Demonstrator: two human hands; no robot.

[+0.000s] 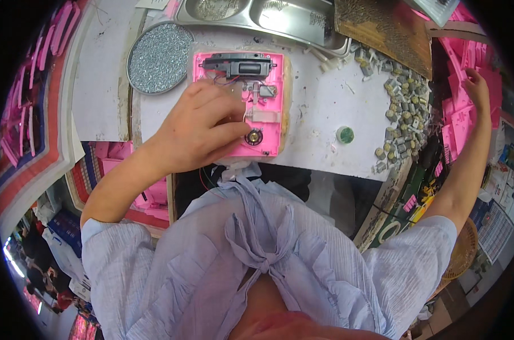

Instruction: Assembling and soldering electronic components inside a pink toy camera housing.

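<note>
A pink plastic casing [273,127] lies open side up in front of me on the white table. Inside it are a black slotted unit [250,67], a small metal motor [267,90], thin wires, a pale clear strip [263,116] and a round black part with a brass centre [254,136]. My left hand [208,122] lies across the casing's left side, its bent fingers closed over it; the hand hides that part. Far to the right, my right hand [477,89] is among stacked pink plastic parts [456,93], fingers curled at the edge of one.
A round tray of small screws [160,58] stands left of the casing. Behind are a steel tray [293,22] and a wooden board [384,34] with screws. Several small metal motors [404,116] are heaped at the right table edge. A small green-topped pot [345,135] stands nearer.
</note>
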